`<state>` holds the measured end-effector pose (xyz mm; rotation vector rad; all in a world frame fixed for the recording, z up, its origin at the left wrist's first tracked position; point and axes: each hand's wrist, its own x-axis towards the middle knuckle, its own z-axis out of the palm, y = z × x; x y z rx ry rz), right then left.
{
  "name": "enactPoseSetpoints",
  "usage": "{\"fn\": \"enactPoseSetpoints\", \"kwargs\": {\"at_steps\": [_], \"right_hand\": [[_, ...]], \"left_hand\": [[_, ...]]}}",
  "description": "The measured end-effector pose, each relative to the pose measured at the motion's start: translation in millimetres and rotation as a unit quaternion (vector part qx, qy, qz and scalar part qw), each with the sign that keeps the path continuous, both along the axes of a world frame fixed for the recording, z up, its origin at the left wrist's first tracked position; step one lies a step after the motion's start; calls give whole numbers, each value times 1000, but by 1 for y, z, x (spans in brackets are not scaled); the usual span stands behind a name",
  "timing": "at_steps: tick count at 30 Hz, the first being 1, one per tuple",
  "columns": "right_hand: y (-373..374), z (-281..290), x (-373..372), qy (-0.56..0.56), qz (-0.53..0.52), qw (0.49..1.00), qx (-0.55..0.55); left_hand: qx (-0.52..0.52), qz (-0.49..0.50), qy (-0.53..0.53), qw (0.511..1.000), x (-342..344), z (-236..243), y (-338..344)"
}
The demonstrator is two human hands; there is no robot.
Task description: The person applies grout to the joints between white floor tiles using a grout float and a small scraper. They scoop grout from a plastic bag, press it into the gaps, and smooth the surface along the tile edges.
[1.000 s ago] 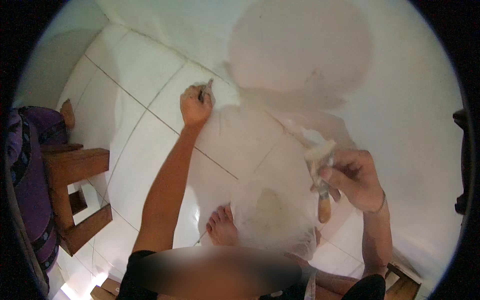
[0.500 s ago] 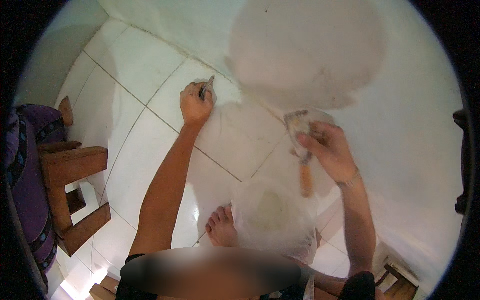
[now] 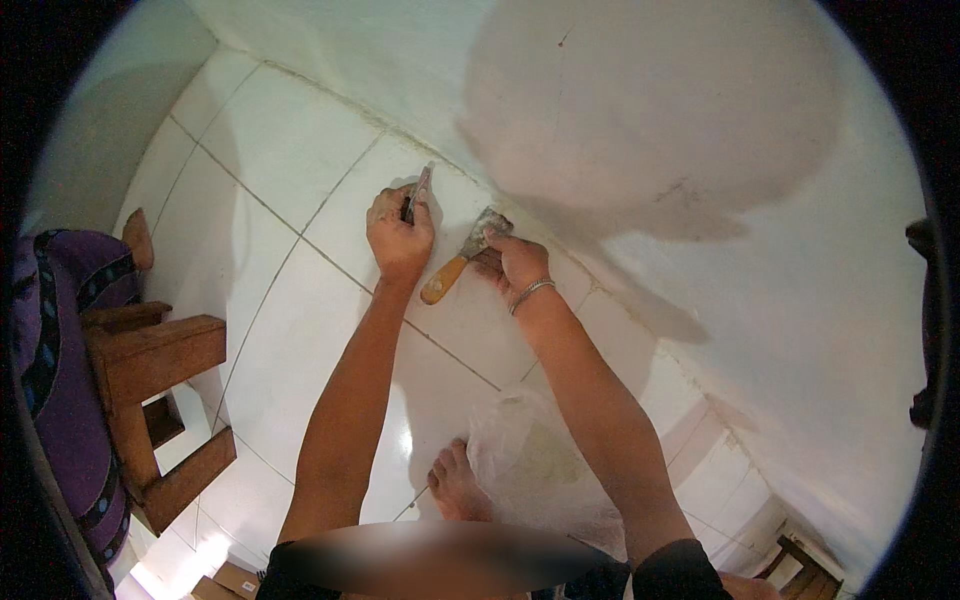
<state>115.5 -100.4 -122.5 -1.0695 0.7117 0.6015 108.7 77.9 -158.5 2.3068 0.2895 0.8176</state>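
Low at the wall's foot, my left hand (image 3: 398, 228) is closed round a thin flat metal blade (image 3: 421, 184) whose tip touches or nearly touches the tile beside the joint; its handle is hidden in my fist. To its right, my right hand (image 3: 518, 264) pinches a putty knife by its blade (image 3: 488, 226), which is smeared with pale paste. The putty knife's wooden handle (image 3: 443, 281) sticks out toward my left wrist. Below my right forearm lies a translucent plastic bag (image 3: 535, 455) with pale material in it, next to my bare foot (image 3: 455, 480).
A pale wall (image 3: 800, 300) rises along the right, meeting the white floor tiles (image 3: 300, 300). A wooden stool (image 3: 150, 365) stands at the left beside a person in purple patterned cloth (image 3: 75, 380). Another wooden piece of furniture (image 3: 800, 570) shows at lower right.
My right hand has swung left and inward with the putty knife, from near the wall to beside my left hand. The left hand keeps its blade at almost the same spot.
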Motion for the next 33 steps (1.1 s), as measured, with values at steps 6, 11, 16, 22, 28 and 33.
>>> {"fn": "enactPoseSetpoints", "kwargs": {"at_steps": [6,11,16,22,28,33], "right_hand": [[-10,-3,15,0,10,999,-43],[-18,-4,14,-6,7,1000,-19],[-20,-3,17,13,16,1000,-23],[-17,-5,10,-42,-12,999,-21],[-29,14,5,-83,39,995,-46],[-51,76,3,-154,128,977,-70]], "left_hand": [[-13,10,23,1000,2,2,-3],[-24,-4,26,999,1,2,-2],[-23,-11,28,999,2,0,0],[-12,-6,29,999,2,-3,0],[-3,-4,46,999,2,-7,2],[6,2,60,998,3,-8,3]]}}
